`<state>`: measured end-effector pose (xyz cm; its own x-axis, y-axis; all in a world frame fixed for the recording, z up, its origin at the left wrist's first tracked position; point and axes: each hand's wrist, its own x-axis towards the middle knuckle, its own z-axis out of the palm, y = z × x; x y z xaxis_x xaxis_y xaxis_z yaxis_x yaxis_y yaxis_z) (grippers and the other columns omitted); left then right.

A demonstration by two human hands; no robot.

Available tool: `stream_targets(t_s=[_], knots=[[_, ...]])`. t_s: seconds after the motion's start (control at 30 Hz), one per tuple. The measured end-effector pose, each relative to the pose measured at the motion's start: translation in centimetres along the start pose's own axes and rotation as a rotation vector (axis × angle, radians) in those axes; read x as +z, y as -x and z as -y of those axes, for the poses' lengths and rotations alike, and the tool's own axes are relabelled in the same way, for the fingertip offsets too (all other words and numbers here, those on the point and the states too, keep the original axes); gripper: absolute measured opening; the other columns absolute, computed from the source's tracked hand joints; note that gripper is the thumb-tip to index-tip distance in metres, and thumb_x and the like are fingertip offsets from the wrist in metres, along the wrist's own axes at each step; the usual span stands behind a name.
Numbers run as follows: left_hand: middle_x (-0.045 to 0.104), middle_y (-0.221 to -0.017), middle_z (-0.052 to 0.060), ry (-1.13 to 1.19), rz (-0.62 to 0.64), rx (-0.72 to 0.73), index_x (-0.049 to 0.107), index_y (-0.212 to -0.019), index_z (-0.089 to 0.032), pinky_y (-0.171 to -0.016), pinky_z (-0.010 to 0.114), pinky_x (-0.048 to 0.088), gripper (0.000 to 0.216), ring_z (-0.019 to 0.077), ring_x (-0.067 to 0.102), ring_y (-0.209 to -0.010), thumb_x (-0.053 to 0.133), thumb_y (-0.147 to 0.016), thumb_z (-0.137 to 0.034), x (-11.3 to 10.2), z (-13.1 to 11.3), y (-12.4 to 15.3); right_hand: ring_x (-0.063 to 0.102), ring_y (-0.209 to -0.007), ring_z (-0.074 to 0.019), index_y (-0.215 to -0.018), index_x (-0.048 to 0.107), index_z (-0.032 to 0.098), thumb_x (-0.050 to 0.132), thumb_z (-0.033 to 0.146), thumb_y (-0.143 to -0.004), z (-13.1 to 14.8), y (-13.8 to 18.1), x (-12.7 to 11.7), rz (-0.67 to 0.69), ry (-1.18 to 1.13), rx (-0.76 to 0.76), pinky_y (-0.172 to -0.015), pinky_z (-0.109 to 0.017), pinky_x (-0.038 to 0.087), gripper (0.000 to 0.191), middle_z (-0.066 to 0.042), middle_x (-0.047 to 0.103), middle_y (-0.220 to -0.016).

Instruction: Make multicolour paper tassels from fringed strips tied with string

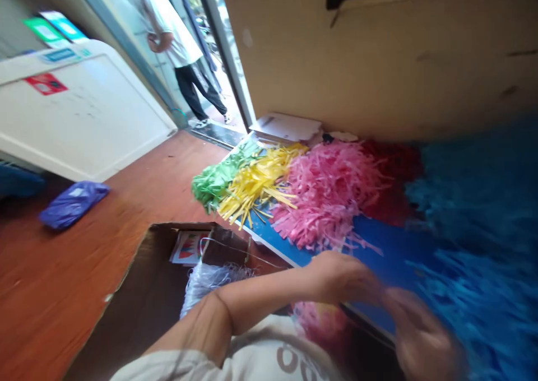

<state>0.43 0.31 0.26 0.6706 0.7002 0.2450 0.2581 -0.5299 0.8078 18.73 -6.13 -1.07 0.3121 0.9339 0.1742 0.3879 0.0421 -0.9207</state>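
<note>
My left hand (338,274) reaches across in front of my chest, above the near edge of the blue table (294,249). It meets my right hand (424,330) at the fingertips. Both hands look closed, fingers pressed together, but blur hides what lies between them. A thin white string (252,254) runs from the cardboard box (126,291) towards my left wrist; its far end is hidden. Pink fringed strips (332,185) lie just beyond my left hand. Blue fringed strips (483,297) are beside my right hand.
Yellow strips (263,176), green strips (222,176) and a red bundle (390,201) lie along the table. The box holds a white string bundle (205,280). A purple bag (74,204) is on the floor near a white cabinet (84,112). A person (172,39) stands at the doorway.
</note>
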Motion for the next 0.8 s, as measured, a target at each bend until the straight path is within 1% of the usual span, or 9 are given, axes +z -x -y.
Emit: stream_targets(t_s=[0.07,0.13,0.23,0.37,0.43,0.5,0.6,0.7,0.8], knots=[[0.077,-0.100,0.008,-0.080,0.013,0.012,0.072,-0.100,-0.019,-0.077,0.022,0.054,0.023,0.0160,0.072,-0.089,0.074,-0.087,-0.037,0.2,0.5,-0.1,0.071,-0.062,-0.0282,-0.067,0.075,0.033,0.067,0.073,-0.073,0.1,-0.2,-0.2,-0.008,0.068,-0.088,-0.054,-0.041,0.056,0.041,-0.005,0.075,-0.071],[0.078,-0.099,0.008,-0.114,0.008,0.007,0.073,-0.097,-0.019,-0.076,0.022,0.054,0.019,0.0144,0.071,-0.087,0.071,-0.089,-0.036,0.4,0.7,0.0,0.071,-0.064,-0.0286,-0.072,0.076,0.035,0.063,0.072,-0.077,0.3,-0.2,-0.5,-0.010,0.111,-0.127,-0.055,-0.042,0.055,0.039,-0.005,0.076,-0.074],[0.077,-0.091,0.007,-0.119,-0.020,0.005,0.073,-0.091,-0.019,-0.073,0.023,0.054,0.018,0.0146,0.070,-0.081,0.071,-0.089,-0.037,0.3,0.4,0.1,0.072,-0.070,-0.0282,-0.079,0.075,0.034,0.064,0.062,-0.083,0.5,0.1,-0.7,-0.037,0.134,-0.155,-0.063,-0.042,0.056,0.030,-0.005,0.077,-0.080],[0.075,-0.093,0.012,-0.055,-0.168,0.098,0.073,-0.094,-0.017,-0.079,0.027,0.055,0.022,0.0185,0.070,-0.087,0.065,-0.093,-0.037,-0.3,-0.9,0.3,0.072,-0.074,-0.0245,-0.081,0.076,0.027,0.067,0.050,-0.087,1.0,0.8,-0.3,-0.056,0.123,-0.209,-0.070,-0.038,0.058,0.025,-0.005,0.077,-0.081],[0.074,-0.091,0.011,-0.029,-0.235,0.139,0.074,-0.092,-0.018,-0.078,0.027,0.055,0.021,0.0171,0.070,-0.084,0.059,-0.096,-0.032,-0.4,-1.2,0.2,0.072,-0.077,-0.0225,-0.084,0.076,0.024,0.067,0.045,-0.089,1.2,1.0,-0.1,-0.067,0.099,-0.173,-0.073,-0.036,0.059,0.023,-0.005,0.077,-0.084],[0.074,-0.088,0.009,-0.031,-0.274,0.166,0.074,-0.090,-0.019,-0.077,0.028,0.054,0.019,0.0163,0.069,-0.082,0.059,-0.096,-0.029,-0.4,-1.1,-0.1,0.073,-0.082,-0.0213,-0.088,0.076,0.025,0.068,0.038,-0.090,1.3,0.9,0.1,-0.064,0.078,-0.171,-0.076,-0.035,0.060,0.016,-0.004,0.077,-0.088],[0.075,-0.086,0.007,-0.040,-0.309,0.225,0.073,-0.090,-0.020,-0.078,0.029,0.055,0.012,0.0160,0.069,-0.080,0.063,-0.094,-0.025,-0.2,-0.8,-0.6,0.073,-0.084,-0.0200,-0.094,0.076,0.027,0.069,0.028,-0.090,1.5,0.8,0.0,-0.071,0.082,-0.224,-0.079,-0.034,0.060,0.009,-0.003,0.077,-0.091],[0.076,-0.085,0.006,-0.048,-0.335,0.286,0.072,-0.091,-0.021,-0.080,0.030,0.056,0.007,0.0161,0.070,-0.081,0.065,-0.091,-0.021,0.2,-0.9,-1.0,0.073,-0.084,-0.0188,-0.100,0.075,0.028,0.068,0.022,-0.090,2.2,0.9,-0.2,-0.096,0.106,-0.273,-0.078,-0.032,0.061,0.013,-0.002,0.077,-0.091],[0.076,-0.085,0.005,-0.077,-0.319,0.284,0.072,-0.091,-0.022,-0.080,0.030,0.057,0.006,0.0163,0.072,-0.081,0.067,-0.090,-0.020,0.4,-1.2,-1.2,0.073,-0.082,-0.0184,-0.100,0.074,0.028,0.066,0.020,-0.091,2.8,0.9,-0.7,-0.094,0.145,-0.303,-0.078,-0.033,0.060,0.014,-0.002,0.077,-0.089]])
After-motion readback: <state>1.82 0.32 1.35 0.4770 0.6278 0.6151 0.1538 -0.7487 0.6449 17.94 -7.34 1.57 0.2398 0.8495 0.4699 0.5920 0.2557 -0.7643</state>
